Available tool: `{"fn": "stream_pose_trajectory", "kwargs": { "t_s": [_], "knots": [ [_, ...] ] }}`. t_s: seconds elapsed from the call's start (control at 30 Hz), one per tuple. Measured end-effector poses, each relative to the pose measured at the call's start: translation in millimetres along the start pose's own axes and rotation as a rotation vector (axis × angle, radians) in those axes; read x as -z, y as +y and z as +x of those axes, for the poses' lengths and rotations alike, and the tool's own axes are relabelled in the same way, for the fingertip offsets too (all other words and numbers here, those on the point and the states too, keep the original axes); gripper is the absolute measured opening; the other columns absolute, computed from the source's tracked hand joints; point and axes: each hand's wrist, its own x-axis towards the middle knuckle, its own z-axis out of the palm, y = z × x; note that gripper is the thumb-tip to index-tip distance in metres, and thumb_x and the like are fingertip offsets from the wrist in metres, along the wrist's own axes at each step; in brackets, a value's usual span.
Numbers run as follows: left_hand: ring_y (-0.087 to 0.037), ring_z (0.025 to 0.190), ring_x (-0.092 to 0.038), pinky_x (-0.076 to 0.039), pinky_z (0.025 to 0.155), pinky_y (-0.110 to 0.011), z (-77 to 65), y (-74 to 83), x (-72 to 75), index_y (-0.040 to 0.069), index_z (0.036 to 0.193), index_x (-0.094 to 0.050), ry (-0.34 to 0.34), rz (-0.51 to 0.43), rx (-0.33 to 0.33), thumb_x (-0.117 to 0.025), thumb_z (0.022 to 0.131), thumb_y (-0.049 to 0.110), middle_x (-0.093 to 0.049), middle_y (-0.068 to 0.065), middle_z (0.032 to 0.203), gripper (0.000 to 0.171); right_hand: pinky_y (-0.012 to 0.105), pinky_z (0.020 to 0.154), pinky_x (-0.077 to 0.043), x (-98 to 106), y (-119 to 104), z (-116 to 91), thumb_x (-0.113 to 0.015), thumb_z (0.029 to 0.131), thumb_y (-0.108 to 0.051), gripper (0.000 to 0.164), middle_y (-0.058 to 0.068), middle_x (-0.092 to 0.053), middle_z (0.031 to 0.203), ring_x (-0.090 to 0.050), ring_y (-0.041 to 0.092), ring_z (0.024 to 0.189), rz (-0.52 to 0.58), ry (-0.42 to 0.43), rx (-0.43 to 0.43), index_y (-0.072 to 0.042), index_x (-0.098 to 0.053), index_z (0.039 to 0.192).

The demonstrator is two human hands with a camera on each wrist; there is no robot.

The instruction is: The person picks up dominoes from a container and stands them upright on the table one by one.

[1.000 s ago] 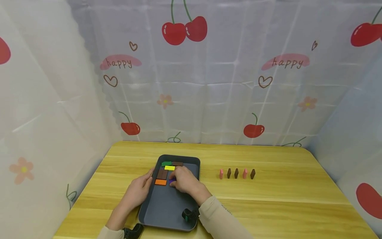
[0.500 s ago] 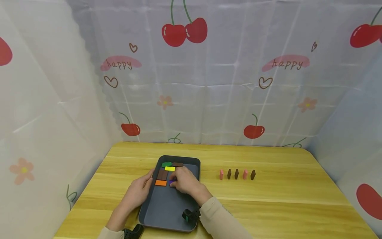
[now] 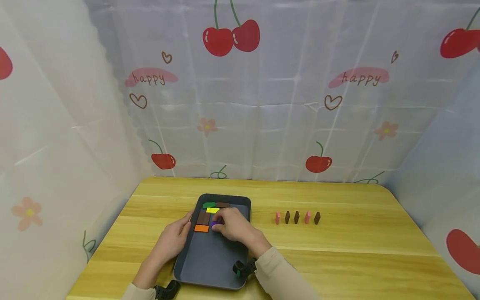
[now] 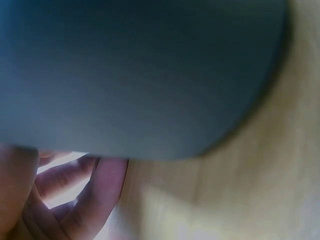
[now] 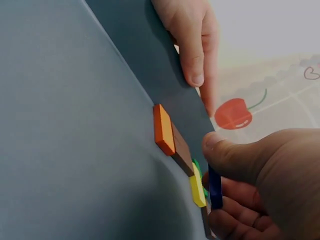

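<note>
My right hand (image 3: 236, 227) pinches a purple domino-like block (image 5: 216, 187) between thumb and fingers, over the far half of a dark grey tray (image 3: 213, 258). Around it in the tray are an orange block (image 3: 201, 228), a brown block (image 3: 203, 218), a yellow block (image 3: 212, 210), a green block (image 3: 208, 205) and another brown block (image 3: 223, 205) by the far wall. My left hand (image 3: 174, 239) grips the tray's left rim, thumb over the wall and fingers outside. In the left wrist view the tray's dark side covers much of the picture, above the left fingers.
On the wooden table (image 3: 356, 233), right of the tray, a spaced row of small upright blocks includes a pink one (image 3: 278, 218) and a dark brown one (image 3: 317, 218). Curtains printed with cherries (image 3: 318, 164) hang behind and on both sides.
My right hand has shifted slightly with the purple block, and more of the block shows. My left hand stays on the tray's rim.
</note>
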Motion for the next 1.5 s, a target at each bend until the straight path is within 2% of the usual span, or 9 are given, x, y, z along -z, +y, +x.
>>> {"fn": "stream_pose_trajectory", "kwargs": {
  "t_s": [0.1,0.27,0.53,0.77,0.93,1.17,1.3,1.5],
  "knots": [
    [-0.023,0.114,-0.065,-0.051,0.087,-0.040,-0.7,-0.6,0.1,0.012,0.158,-0.043,0.003,0.003,-0.005,-0.049,0.110,0.021,-0.057,-0.016,0.150,0.049,0.027,0.079,-0.055,5,-3,-5,-0.077,0.095,-0.024,0.022,-0.003,-0.072,0.097,-0.061,0.007,0.084,0.017,0.017,0.005,-0.012,-0.077,0.113],
    [-0.021,0.098,-0.062,-0.047,0.080,-0.036,-0.2,-1.2,0.4,0.011,0.158,-0.043,0.000,0.000,-0.007,-0.049,0.110,0.020,-0.056,-0.016,0.151,0.049,0.027,0.081,-0.055,12,-4,-13,-0.075,0.096,-0.022,0.031,0.001,-0.072,0.103,-0.061,0.009,0.088,0.032,0.042,0.023,-0.008,-0.073,0.124],
    [-0.020,0.105,-0.063,-0.047,0.081,-0.036,0.1,-3.4,-0.6,0.012,0.158,-0.043,0.000,0.000,-0.021,-0.049,0.110,0.020,-0.055,-0.014,0.152,0.049,0.025,0.078,-0.055,19,1,-26,-0.074,0.096,-0.019,0.029,0.000,-0.071,0.102,-0.061,0.008,0.086,0.032,0.074,0.058,-0.009,-0.073,0.123],
    [-0.018,0.089,-0.061,-0.047,0.079,-0.035,-1.2,-3.7,-0.9,0.013,0.158,-0.043,-0.001,-0.010,-0.016,-0.049,0.110,0.019,-0.055,-0.015,0.152,0.049,0.028,0.082,-0.057,26,9,-40,-0.072,0.097,-0.015,0.029,0.001,-0.071,0.107,-0.065,0.012,0.093,0.103,0.075,0.067,-0.010,-0.072,0.125],
    [-0.019,0.094,-0.063,-0.046,0.080,-0.035,-0.7,-4.1,-1.5,0.013,0.159,-0.042,-0.003,-0.012,-0.011,-0.049,0.110,0.020,-0.055,-0.014,0.152,0.049,0.029,0.084,-0.056,35,16,-49,-0.071,0.098,-0.014,0.028,0.000,-0.071,0.110,-0.065,0.013,0.097,0.167,0.097,0.048,-0.012,-0.071,0.127],
    [-0.022,0.118,-0.064,-0.050,0.085,-0.037,-0.4,-4.8,-1.6,0.013,0.158,-0.043,0.002,-0.007,-0.017,-0.049,0.110,0.021,-0.055,-0.014,0.152,0.049,0.029,0.083,-0.056,40,31,-60,-0.072,0.097,-0.013,0.025,0.000,-0.072,0.108,-0.067,0.012,0.096,0.178,0.142,0.052,-0.013,-0.072,0.122],
    [-0.024,0.122,-0.064,-0.051,0.086,-0.037,-1.1,-4.5,-1.6,0.014,0.158,-0.043,-0.003,-0.011,-0.020,-0.050,0.110,0.020,-0.055,-0.013,0.153,0.049,0.029,0.082,-0.057,41,42,-69,-0.073,0.096,-0.012,0.025,0.000,-0.072,0.108,-0.068,0.015,0.098,0.192,0.165,0.044,-0.011,-0.072,0.121],
    [-0.028,0.128,-0.062,-0.054,0.090,-0.040,-1.1,-2.4,-1.0,0.013,0.159,-0.042,-0.004,-0.023,-0.015,-0.049,0.110,0.020,-0.054,-0.014,0.153,0.049,0.028,0.082,-0.058,47,54,-80,-0.073,0.095,-0.008,0.028,0.007,-0.073,0.115,-0.070,0.022,0.102,0.202,0.221,0.056,-0.009,-0.072,0.124]
  ]
}}
